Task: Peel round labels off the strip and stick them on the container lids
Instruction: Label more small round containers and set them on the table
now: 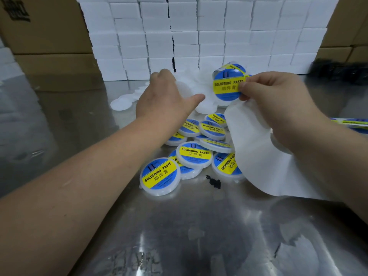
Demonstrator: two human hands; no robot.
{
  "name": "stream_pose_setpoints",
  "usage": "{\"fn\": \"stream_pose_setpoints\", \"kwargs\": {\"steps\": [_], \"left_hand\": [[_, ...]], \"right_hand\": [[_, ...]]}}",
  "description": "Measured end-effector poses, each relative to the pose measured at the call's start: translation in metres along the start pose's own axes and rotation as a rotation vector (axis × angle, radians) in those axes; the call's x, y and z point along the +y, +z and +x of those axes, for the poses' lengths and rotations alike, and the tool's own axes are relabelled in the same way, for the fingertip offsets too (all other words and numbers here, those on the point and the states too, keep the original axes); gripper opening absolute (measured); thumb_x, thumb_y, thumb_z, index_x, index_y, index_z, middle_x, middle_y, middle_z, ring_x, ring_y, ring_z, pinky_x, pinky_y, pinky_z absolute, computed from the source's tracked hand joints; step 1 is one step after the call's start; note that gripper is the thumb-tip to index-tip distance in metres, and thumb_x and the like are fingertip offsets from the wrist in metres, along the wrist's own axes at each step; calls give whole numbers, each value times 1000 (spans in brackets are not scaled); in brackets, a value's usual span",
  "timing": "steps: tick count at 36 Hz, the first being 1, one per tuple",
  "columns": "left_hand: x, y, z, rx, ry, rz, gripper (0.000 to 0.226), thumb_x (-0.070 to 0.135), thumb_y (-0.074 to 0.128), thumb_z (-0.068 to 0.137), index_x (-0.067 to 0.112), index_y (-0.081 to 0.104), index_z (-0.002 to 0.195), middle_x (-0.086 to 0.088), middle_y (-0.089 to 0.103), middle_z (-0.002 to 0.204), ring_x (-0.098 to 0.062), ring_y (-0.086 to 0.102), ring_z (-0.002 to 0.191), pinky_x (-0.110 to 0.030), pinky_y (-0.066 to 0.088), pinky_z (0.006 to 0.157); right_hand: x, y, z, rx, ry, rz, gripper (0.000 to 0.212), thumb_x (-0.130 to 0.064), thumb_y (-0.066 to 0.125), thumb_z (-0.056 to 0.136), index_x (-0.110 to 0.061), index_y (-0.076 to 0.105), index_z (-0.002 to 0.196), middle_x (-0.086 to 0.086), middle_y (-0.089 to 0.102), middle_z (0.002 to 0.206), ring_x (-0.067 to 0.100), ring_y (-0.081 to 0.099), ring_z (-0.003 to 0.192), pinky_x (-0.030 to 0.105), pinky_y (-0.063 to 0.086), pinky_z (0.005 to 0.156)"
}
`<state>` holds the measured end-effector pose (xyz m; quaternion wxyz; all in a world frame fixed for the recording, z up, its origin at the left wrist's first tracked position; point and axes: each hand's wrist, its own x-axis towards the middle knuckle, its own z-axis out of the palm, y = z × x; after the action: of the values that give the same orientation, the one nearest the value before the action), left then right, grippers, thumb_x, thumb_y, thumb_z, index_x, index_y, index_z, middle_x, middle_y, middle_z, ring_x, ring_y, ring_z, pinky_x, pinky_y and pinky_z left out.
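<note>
My right hand [278,100] pinches a round blue-and-yellow "Soldering Paste" label [227,85] at its right edge, lifted off the white backing strip [256,148] that trails down under the hand. My left hand [163,96] reaches into the heap of bare white lids [201,84] at the back, fingers curled over one white lid [183,89]. Several lids with labels on them [194,154] lie piled in the middle of the steel table, the nearest one [160,176] at front left.
A wall of white foam boxes [199,36] stands behind the lids, with cardboard cartons [43,36] to the left and right. More strip with labels [352,124] lies at the right edge. A small black scrap [213,181] sits by the labelled lids.
</note>
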<state>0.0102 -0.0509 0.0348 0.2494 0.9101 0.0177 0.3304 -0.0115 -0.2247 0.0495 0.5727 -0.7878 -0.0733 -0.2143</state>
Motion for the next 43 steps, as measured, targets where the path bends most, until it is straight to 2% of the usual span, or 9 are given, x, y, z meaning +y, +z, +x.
{"fn": "stream_pose_setpoints", "kwargs": {"steps": [3,5,7,11,16,21,26,31,43], "left_hand": [[-4,1,4,-25,-116,-132,64,57,61,77,9,44,115,-7,51,116,-28,53,104,-29,38,75],[-1,0,5,-91,-226,-402,60,54,57,82,8,41,117,-4,55,105,-27,63,91,-35,50,79],[3,-1,4,-163,-302,-627,42,47,51,89,11,40,109,0,54,87,-22,67,65,-38,58,70],[9,1,0,-232,-300,-763,13,28,35,99,16,39,97,-6,53,83,-10,60,39,-18,48,40],[11,1,-1,-320,-283,-911,21,17,29,100,29,42,111,-9,60,94,-13,62,43,-18,48,42],[11,-2,-2,-404,-316,-1084,34,10,27,96,33,52,103,-6,65,85,-21,64,50,-20,46,46],[14,-5,-2,-466,-380,-1191,24,27,33,96,27,57,96,-10,64,84,-26,62,56,-21,43,47],[16,-5,-4,-547,-333,-1196,28,35,30,97,26,56,96,-9,63,76,-22,60,51,-21,43,46],[14,0,-9,-572,-171,-1140,16,18,42,96,28,54,99,-6,63,81,-19,60,52,-20,46,48]], "right_hand": [[-3,-2,1,22,-1,37,21,-20,61,79,-16,63,59,-8,54,51,1,41,36,8,29,36],[-4,-1,-1,-3,-1,39,22,-21,61,80,-18,64,59,-11,55,48,0,41,37,8,28,36],[-4,1,-3,-44,-1,30,24,-21,62,81,-20,63,57,-13,56,47,-1,40,36,8,28,36],[-6,2,-7,-122,0,6,26,-20,61,83,-24,63,57,-15,57,48,-1,37,37,9,26,35],[-9,2,-9,-202,-6,8,21,-19,61,85,-26,64,65,-17,58,47,-3,41,36,7,26,35],[-8,4,-11,-295,24,51,17,-14,61,84,-25,65,72,-14,60,48,-5,46,41,6,33,42],[-8,4,-11,-385,12,44,15,-11,59,85,-22,70,84,-13,57,50,-4,46,44,7,34,45],[-8,4,-11,-380,12,49,15,-12,60,85,-23,70,85,-13,57,49,-5,47,45,6,33,43],[-12,2,-14,-391,19,24,15,-11,58,87,-19,70,92,-11,56,54,-6,46,41,4,29,39]]}}
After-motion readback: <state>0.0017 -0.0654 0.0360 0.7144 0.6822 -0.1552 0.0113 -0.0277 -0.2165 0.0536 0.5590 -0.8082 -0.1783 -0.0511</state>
